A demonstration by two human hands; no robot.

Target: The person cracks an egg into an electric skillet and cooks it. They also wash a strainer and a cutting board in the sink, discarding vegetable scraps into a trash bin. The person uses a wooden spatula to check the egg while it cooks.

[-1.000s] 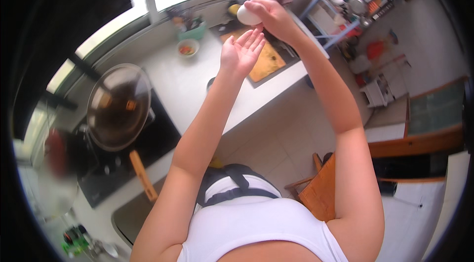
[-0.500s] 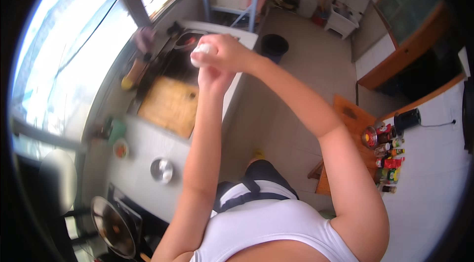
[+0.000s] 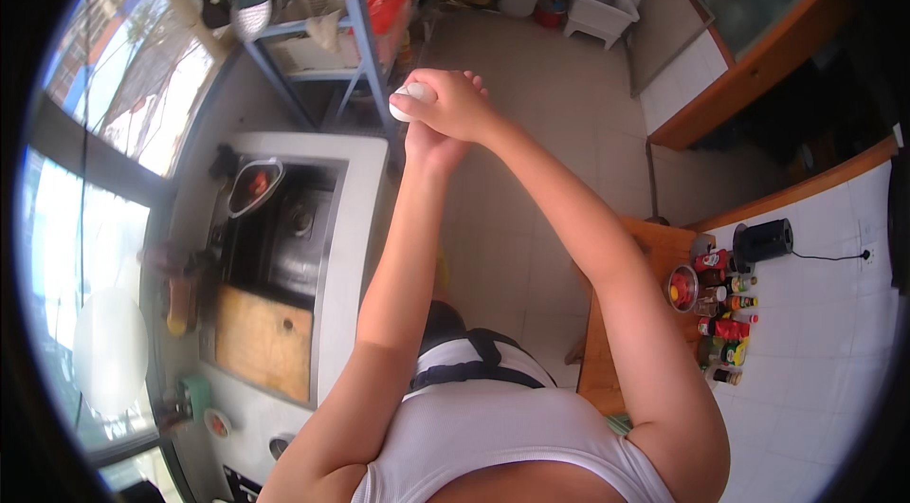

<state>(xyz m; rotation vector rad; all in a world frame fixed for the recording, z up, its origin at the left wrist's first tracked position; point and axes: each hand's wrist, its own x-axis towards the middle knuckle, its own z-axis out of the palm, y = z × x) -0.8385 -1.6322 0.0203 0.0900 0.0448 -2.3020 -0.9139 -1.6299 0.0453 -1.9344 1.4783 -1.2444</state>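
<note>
Kitchen floor tiles fill the upper centre, where I see my right hand [image 3: 460, 107] clenched around a small white egg-shaped object [image 3: 409, 101], likely light and fragile; my left hand [image 3: 431, 145] presses underneath, its grip hidden.

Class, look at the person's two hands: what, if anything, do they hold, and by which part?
The right hand holds a small white rounded object, wrapped around one end; the other end sticks out. The left hand sits beneath; its grip cannot be told.

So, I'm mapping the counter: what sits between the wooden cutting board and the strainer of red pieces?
In the head view, the dark sink basin lies between the cutting board and the strainer.
</note>
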